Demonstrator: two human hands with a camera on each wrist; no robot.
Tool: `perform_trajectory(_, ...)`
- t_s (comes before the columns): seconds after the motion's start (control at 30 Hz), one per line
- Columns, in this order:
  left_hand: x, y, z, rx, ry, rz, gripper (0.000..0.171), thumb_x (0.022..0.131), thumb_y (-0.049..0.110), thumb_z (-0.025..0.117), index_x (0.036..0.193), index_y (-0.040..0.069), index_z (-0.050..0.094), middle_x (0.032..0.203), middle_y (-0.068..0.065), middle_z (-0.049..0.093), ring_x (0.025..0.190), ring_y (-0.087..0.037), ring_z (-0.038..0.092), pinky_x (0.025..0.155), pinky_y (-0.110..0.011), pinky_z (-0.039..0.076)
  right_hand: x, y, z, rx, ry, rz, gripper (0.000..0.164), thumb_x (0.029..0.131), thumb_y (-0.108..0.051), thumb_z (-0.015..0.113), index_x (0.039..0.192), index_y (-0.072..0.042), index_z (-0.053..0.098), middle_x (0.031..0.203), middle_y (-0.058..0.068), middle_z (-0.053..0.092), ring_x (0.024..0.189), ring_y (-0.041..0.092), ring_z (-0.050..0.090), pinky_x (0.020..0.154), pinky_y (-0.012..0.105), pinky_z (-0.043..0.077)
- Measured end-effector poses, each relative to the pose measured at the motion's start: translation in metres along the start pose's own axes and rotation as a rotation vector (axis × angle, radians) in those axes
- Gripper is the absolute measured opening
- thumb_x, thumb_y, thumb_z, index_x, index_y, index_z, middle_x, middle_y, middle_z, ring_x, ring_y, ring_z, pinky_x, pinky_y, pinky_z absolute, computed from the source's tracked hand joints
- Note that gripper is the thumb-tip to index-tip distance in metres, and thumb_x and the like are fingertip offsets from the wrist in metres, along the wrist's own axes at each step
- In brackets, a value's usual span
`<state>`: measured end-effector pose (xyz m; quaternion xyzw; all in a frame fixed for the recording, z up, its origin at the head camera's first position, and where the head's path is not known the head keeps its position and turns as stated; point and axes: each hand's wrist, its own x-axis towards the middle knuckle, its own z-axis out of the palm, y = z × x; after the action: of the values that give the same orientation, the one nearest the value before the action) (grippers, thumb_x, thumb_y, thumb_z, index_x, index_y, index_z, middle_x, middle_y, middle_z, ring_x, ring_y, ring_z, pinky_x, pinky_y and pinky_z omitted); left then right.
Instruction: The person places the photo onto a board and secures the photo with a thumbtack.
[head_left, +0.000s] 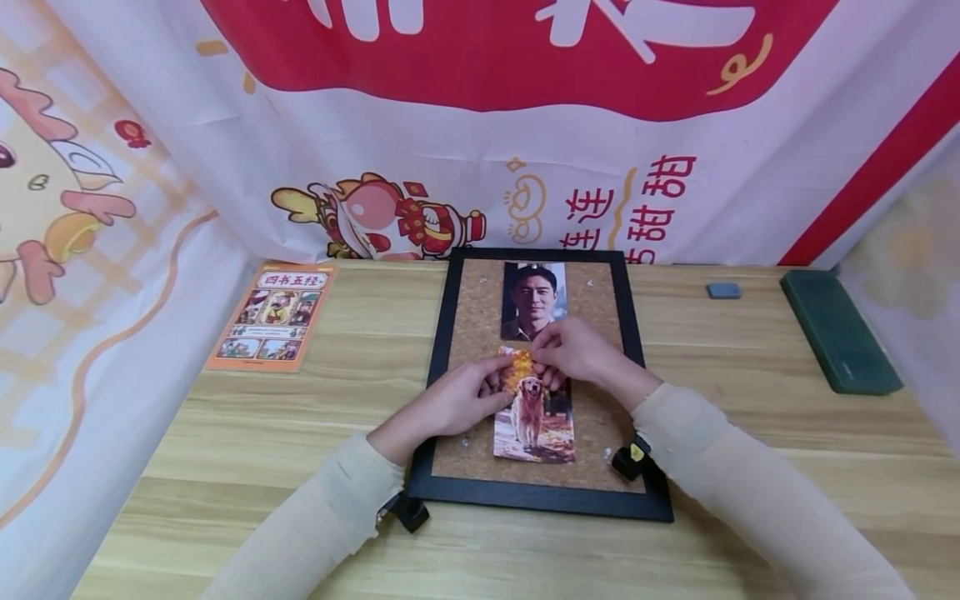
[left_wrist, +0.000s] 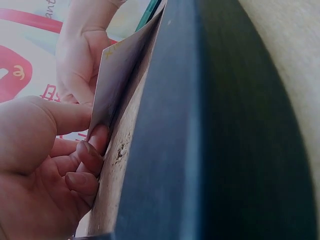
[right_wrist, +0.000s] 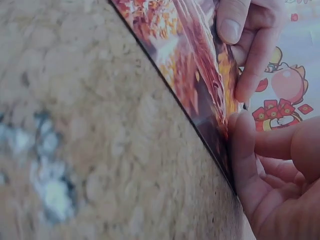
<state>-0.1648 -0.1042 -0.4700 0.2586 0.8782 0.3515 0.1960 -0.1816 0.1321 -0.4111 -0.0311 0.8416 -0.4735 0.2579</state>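
My left hand [head_left: 468,396] pinches the upper left edge of a photo of a dog [head_left: 531,421]. Thumb in front and fingers behind, it holds that edge off the cork in the left wrist view [left_wrist: 45,145]. At the photo's top edge, the right hand [head_left: 576,354] has thumb and forefinger pinched together, its other fingers curled beside them. Those fingertips meet at the photo's rim in the right wrist view [right_wrist: 280,175]. Beneath is a black-framed cork board [head_left: 457,467]. Just above, a portrait photo [head_left: 534,304] lies on the same board.
Clear pushpins [head_left: 607,454] stand near the board's corners. An orange comic-style booklet [head_left: 273,317] lies to the left on the wooden table [head_left: 375,333]. At the right are a small blue block [head_left: 723,291] and a dark green case [head_left: 840,332]. Printed cloth [head_left: 487,142] hangs behind.
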Motion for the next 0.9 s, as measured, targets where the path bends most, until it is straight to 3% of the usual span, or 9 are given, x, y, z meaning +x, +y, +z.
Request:
perform_trajectory(0.33, 0.003, -0.009, 0.0, 0.018, 0.005, -0.008, 0.063, 0.106, 0.038, 0.068, 0.163, 0.019, 0.049, 0.092, 0.006, 0.069, 0.07, -0.012, 0.063, 0.061, -0.029, 0.052, 0.008, -0.013, 0.005, -0.111, 0.031, 0.072, 0.016, 0.109, -0.009, 0.061, 0.109, 0.001, 0.073, 0.078, 0.008, 0.073, 0.054, 0.013, 0.064, 0.052, 0.029, 0.057)
perform_trajectory(0.5, 0.002, 0.0, 0.002, 0.078, 0.017, -0.024, 0.063, 0.105, 0.038, 0.068, 0.161, 0.014, 0.051, 0.082, 0.007, 0.066, 0.062, -0.01, 0.058, 0.055, -0.027, 0.046, 0.01, -0.01, -0.002, -0.178, 0.005, 0.112, 0.013, 0.107, -0.013, 0.065, 0.101, -0.002, 0.071, 0.069, 0.005, 0.069, 0.049, 0.013, 0.062, 0.046, 0.028, 0.053)
perform_trajectory(0.67, -0.007, 0.016, -0.003, 0.136, 0.021, -0.042, 0.063, 0.105, 0.034, 0.069, 0.161, 0.01, 0.051, 0.073, 0.006, 0.061, 0.057, -0.01, 0.053, 0.05, -0.028, 0.04, 0.011, -0.001, -0.006, -0.185, 0.008, 0.136, 0.02, 0.107, -0.025, 0.069, 0.103, -0.005, 0.067, 0.061, 0.003, 0.064, 0.046, 0.014, 0.059, 0.044, 0.03, 0.052)
perform_trajectory(0.8, -0.012, 0.028, -0.009, 0.134, 0.022, -0.045, 0.065, 0.104, 0.031, 0.071, 0.16, 0.006, 0.05, 0.072, 0.004, 0.06, 0.058, -0.013, 0.054, 0.051, -0.03, 0.04, 0.01, 0.002, -0.005, -0.172, 0.03, 0.129, 0.021, 0.106, -0.027, 0.071, 0.106, -0.007, 0.067, 0.063, 0.005, 0.067, 0.045, 0.015, 0.06, 0.044, 0.032, 0.053)
perform_trajectory(0.9, -0.01, 0.025, -0.007, 0.134, 0.018, -0.06, 0.065, 0.104, 0.031, 0.072, 0.161, 0.008, 0.051, 0.073, 0.004, 0.061, 0.058, -0.012, 0.054, 0.051, -0.029, 0.041, 0.007, 0.003, -0.004, -0.166, 0.044, 0.111, 0.019, 0.107, -0.026, 0.07, 0.106, -0.007, 0.068, 0.066, 0.007, 0.07, 0.044, 0.016, 0.06, 0.043, 0.032, 0.053)
